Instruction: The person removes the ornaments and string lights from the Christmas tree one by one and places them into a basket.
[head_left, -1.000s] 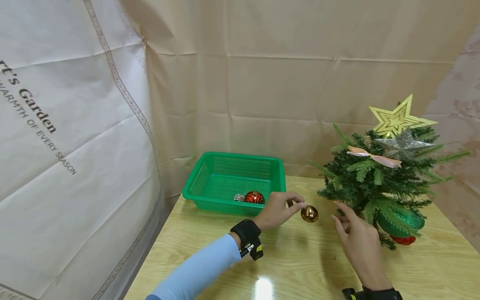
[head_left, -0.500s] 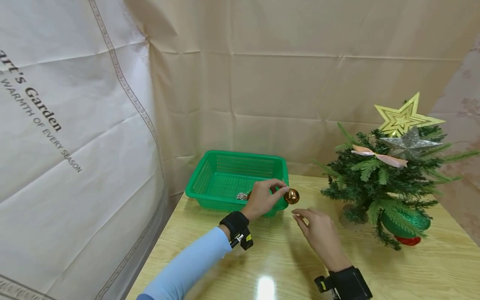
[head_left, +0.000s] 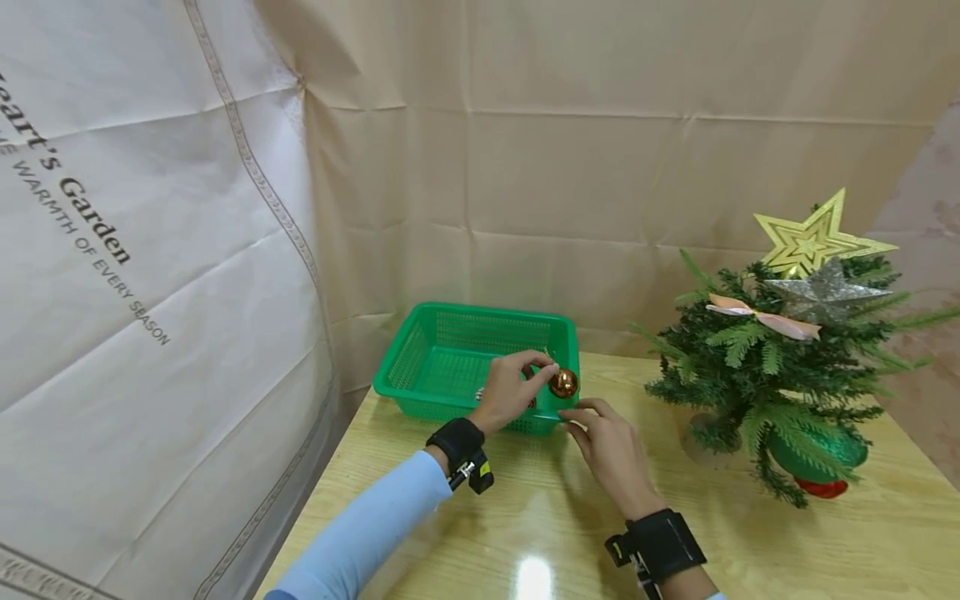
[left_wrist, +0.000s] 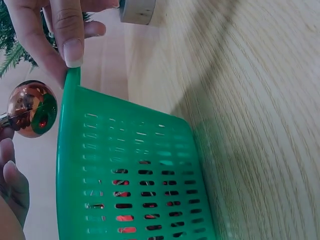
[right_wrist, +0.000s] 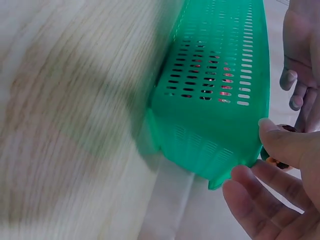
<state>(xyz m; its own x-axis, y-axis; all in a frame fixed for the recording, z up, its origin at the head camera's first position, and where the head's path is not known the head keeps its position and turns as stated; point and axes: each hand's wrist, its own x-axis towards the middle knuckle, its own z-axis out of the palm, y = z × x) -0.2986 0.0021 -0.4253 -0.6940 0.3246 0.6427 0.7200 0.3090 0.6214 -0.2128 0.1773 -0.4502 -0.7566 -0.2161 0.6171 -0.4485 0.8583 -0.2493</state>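
My left hand point(head_left: 510, 392) pinches a shiny copper-gold bauble point(head_left: 564, 383) by its cap, over the near right corner of the green plastic basket point(head_left: 495, 312). In the left wrist view the bauble point(left_wrist: 31, 109) hangs just beyond the rim. My right hand point(head_left: 609, 446) pinches the basket's rim at that corner, its thumb on the outer side in the right wrist view. Inside the basket, red shows through the slots point(right_wrist: 226, 81), and a small part of a silvery-white ornament point(head_left: 480, 394) peeks out beside my left hand, which hides most of the contents.
On the right of the wooden table point(head_left: 450, 533) stands a small Christmas tree point(head_left: 757, 375) with a gold star point(head_left: 813, 237), a silver star point(head_left: 825, 292), a pink bow point(head_left: 765, 317) and a green bauble point(head_left: 817, 454). Cloth hangs behind and at the left.
Both hands have moved left, away from the tree. The bauble has gone with my left hand to the basket, and my right hand has taken hold of the rim.
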